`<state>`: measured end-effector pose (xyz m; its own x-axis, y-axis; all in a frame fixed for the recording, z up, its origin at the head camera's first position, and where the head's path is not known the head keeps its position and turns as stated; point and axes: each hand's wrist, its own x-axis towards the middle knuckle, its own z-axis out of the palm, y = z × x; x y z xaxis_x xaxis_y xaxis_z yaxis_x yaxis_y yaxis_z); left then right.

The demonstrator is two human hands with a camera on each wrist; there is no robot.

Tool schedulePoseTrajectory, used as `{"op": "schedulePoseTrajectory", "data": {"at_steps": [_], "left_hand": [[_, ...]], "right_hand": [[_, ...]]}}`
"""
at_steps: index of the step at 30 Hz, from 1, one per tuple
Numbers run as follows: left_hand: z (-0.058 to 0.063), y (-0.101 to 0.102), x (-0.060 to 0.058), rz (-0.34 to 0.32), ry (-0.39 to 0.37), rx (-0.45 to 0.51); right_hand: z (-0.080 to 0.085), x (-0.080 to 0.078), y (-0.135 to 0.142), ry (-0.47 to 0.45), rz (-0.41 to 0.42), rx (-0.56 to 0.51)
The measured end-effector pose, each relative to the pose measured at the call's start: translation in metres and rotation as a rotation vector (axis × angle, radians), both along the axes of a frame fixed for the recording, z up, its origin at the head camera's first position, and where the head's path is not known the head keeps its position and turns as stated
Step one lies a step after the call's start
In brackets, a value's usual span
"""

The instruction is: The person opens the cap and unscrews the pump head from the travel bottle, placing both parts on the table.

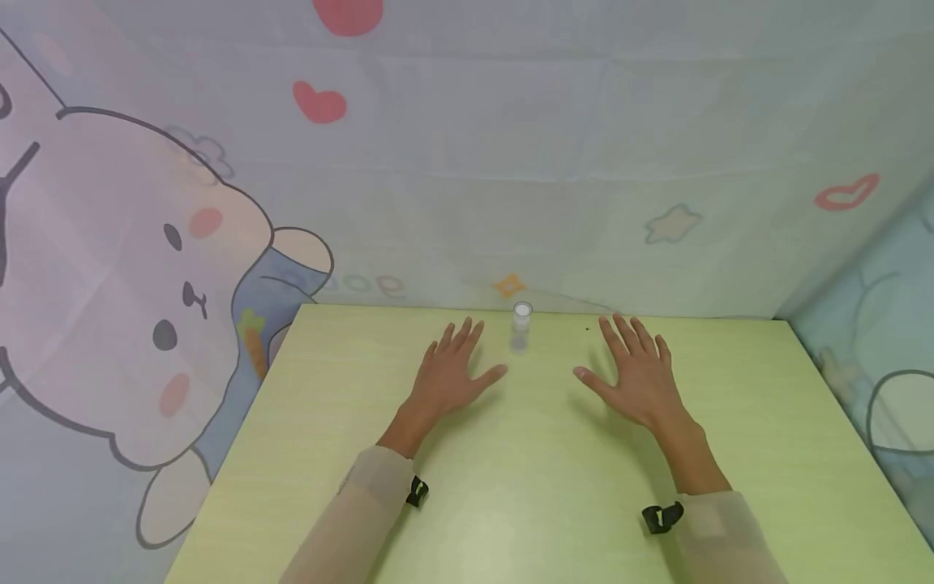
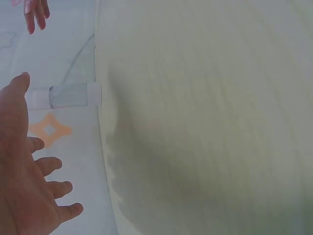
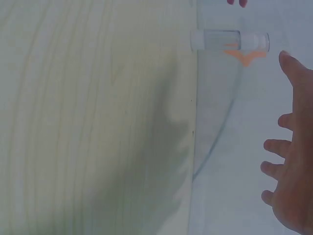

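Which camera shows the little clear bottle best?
The right wrist view: the bottle looks big and nothing covers it. In the left wrist view, the left hand crowds its top; the head view shows it small.

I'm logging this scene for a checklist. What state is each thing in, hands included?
Small clear bottle: upright, touched by neither hand; whether sealed, I can't tell.
Left hand: empty, thumb held out, raised above the table.
Right hand: empty, thumb held out, also raised.
Printed cloth: hanging, lightly creased.
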<state>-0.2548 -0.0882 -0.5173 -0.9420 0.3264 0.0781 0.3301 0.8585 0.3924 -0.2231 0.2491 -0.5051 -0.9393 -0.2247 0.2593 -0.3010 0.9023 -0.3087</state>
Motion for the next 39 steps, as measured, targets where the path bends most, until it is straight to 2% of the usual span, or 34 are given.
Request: {"op": "schedulePoseTrajectory", "data": {"at_steps": [7,24,39], "left_hand": [[0.003,0.002,-0.002,0.005,-0.006,0.014],[-0.002,0.007,-0.002,0.020,0.025,0.082],[-0.004,0.012,0.000,0.013,0.016,0.145]], "right_hand": [[0.002,-0.001,-0.002,0.014,0.001,-0.009],[0.007,-0.005,-0.015,0.090,0.031,-0.048],[0.012,-0.006,-0.025,0.104,0.048,-0.085]]}}
